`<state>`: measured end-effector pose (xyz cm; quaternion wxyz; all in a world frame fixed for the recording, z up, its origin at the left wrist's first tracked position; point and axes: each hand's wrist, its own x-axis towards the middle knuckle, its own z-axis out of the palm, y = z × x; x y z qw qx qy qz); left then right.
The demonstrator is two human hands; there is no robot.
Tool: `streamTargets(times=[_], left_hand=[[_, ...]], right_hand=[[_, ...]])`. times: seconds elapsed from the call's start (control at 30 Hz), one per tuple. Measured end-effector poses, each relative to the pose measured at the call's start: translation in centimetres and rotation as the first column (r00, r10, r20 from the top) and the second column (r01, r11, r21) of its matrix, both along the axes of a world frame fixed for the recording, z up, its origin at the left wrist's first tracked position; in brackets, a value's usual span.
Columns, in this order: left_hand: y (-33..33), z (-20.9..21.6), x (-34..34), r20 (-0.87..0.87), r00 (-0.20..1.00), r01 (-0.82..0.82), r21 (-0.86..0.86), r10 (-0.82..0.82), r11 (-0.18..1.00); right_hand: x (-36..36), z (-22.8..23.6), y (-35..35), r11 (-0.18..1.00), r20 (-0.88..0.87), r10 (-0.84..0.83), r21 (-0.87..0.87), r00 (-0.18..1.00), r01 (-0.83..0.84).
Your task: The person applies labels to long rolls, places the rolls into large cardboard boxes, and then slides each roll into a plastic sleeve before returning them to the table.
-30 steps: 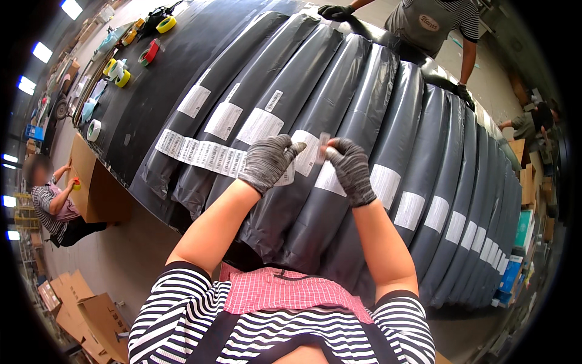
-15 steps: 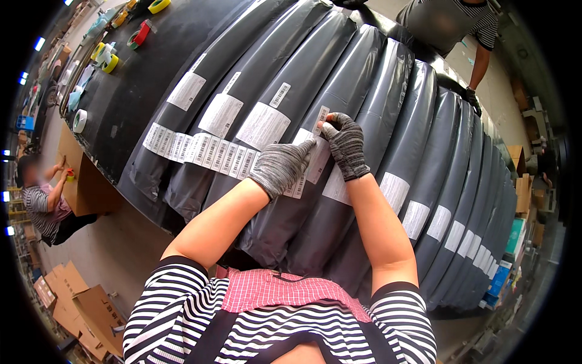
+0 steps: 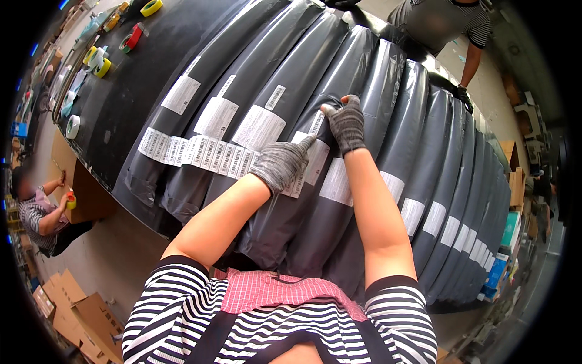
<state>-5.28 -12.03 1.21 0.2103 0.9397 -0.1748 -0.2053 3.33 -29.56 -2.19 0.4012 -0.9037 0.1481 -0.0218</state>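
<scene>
Barcode sticker (image 3: 316,122), one, small and white, set on the fourth dark plastic bag (image 3: 348,67) from the left, at the upper end of that bag's large label (image 3: 317,161); right hand (image 3: 347,125), gloved, thumb at the sticker's upper end, forefinger parted from it, nothing seen in its grip; left hand (image 3: 282,162), gloved, forefinger stretched toward the sticker's lower end, palm over the sticker strip (image 3: 212,155), whether gripping it one cannot tell; sticker judged light, thin, bendy and tacky, apt to crease, best taken by a corner or narrow end; bags judged soft-skinned and slick, their film wrinkling under a push, weight not to be told; raised bag sides and the grooves between them give an uneven bed; the two hands stand close together, leaving little room between; more room leftward, over the dark tabletop (image 3: 130,85), whose left edge carries tape rolls (image 3: 102,68); a co-worker (image 3: 439,30) stands at the far side.
</scene>
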Motion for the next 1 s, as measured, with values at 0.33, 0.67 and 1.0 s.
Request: streamTargets(times=[0.33,0.67,1.0], left_hand=[[0.2,2.0,-1.7,-0.001,0.931,-0.253,-0.723,0.366,0.643],[-2.8,5.2,-3.5,-0.194,0.981,-0.131,-0.617,0.010,0.776],[-5.9,3.8,-2.7,0.082,0.977,-0.180,-0.173,0.197,0.968]], right_hand=[[-12.4,6.8,-1.7,0.619,-0.075,0.491,0.731,0.868,-0.287],[-17.4,6.9,-5.8,0.697,0.032,0.355,0.657,0.934,-0.288],[-16.6,4.8,-8.2,0.907,0.003,0.113,0.409,0.994,-0.104]])
